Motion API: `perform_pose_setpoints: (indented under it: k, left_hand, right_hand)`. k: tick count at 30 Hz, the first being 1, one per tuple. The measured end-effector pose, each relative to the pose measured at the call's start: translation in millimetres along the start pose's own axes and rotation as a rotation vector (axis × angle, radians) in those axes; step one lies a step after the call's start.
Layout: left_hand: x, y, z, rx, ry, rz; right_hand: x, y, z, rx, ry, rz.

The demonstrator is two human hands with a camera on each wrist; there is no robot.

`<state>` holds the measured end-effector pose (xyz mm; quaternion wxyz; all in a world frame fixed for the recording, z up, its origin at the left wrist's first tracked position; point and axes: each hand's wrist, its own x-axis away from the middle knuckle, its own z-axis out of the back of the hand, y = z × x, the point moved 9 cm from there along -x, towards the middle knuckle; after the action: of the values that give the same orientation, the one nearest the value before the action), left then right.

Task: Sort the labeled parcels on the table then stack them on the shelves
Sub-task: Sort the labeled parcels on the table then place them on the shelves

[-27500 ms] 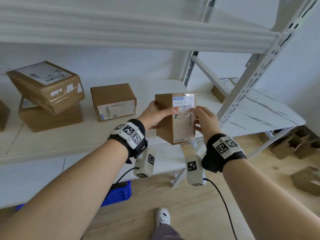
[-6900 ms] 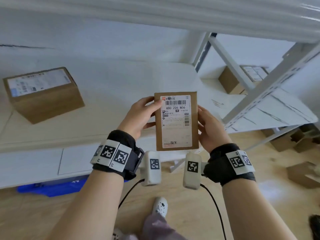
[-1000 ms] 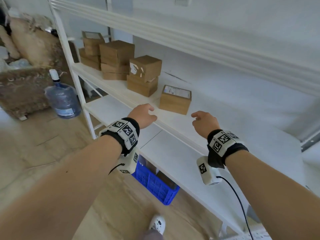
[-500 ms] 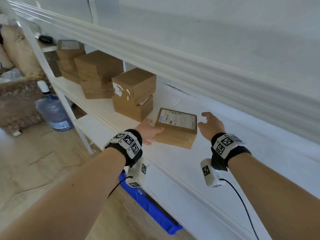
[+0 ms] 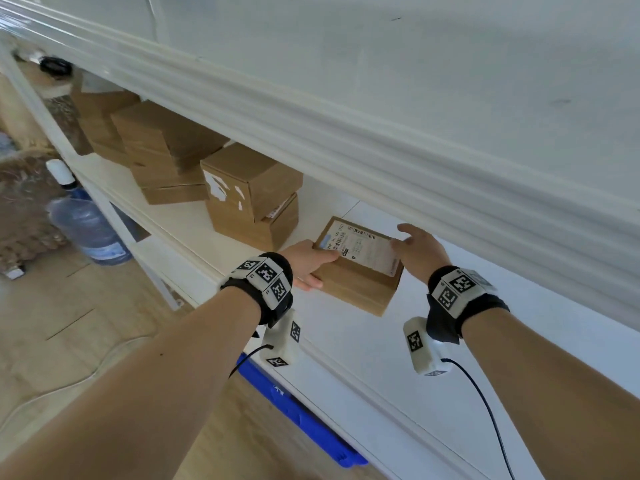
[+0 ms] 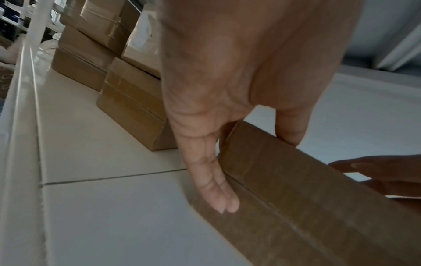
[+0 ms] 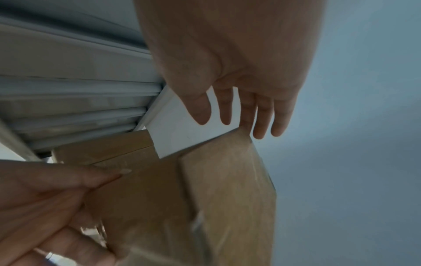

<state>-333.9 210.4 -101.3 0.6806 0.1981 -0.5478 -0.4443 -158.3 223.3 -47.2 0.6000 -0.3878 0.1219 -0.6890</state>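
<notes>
A flat brown parcel (image 5: pixel 353 289) with a white barcode label on top lies on the white middle shelf (image 5: pixel 349 344). My left hand (image 5: pixel 306 268) holds its left end, thumb on the label and fingers (image 6: pixel 212 189) straight down the near side of the parcel (image 6: pixel 307 207). My right hand (image 5: pixel 417 252) is at the parcel's right far corner. Its fingers (image 7: pixel 262 122) are straight and spread, touching the edge of the parcel (image 7: pixel 223 198). In the right wrist view the left hand (image 7: pixel 56 198) also shows, at the lower left.
Two stacked boxes (image 5: pixel 252 199) stand just left of the parcel, with more stacks (image 5: pixel 166 150) further left. The upper shelf's ribbed front edge (image 5: pixel 381 140) hangs low over my hands. A blue crate (image 5: pixel 304 420) sits under the shelves, a water bottle (image 5: pixel 86 226) on the floor to the left.
Both hands have closed in on the parcel: the left thumb now lies on the label and the right fingers touch the far right corner. The head has moved nearer.
</notes>
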Motion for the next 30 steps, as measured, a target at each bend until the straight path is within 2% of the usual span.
perform_pose_setpoints:
  k: [5, 7, 11, 17, 23, 30]
  left_hand:
    - [-3, -1, 4, 0.055, -0.035, -0.010]
    - [-2, -3, 7, 0.090, -0.010, -0.012]
    - [-1, -10, 12, 0.065, 0.059, -0.026]
    - [10, -20, 1, 0.073, 0.011, -0.029]
    - [32, -22, -25, 0.106, -0.034, -0.109]
    - [58, -19, -57, 0.170, -0.157, -0.182]
  right_hand:
    - [2, 11, -1, -0.004, 0.003, -0.053]
    - [-1, 15, -9, 0.022, -0.036, -0.032]
    - [-4, 22, -15, 0.012, 0.005, -0.007]
    - [20, 43, -32, -0.248, -0.070, -0.139]
    - [57, 76, -50, -0.671, 0.098, -0.171]
    - [108, 108, -43, -0.881, 0.295, -0.184]
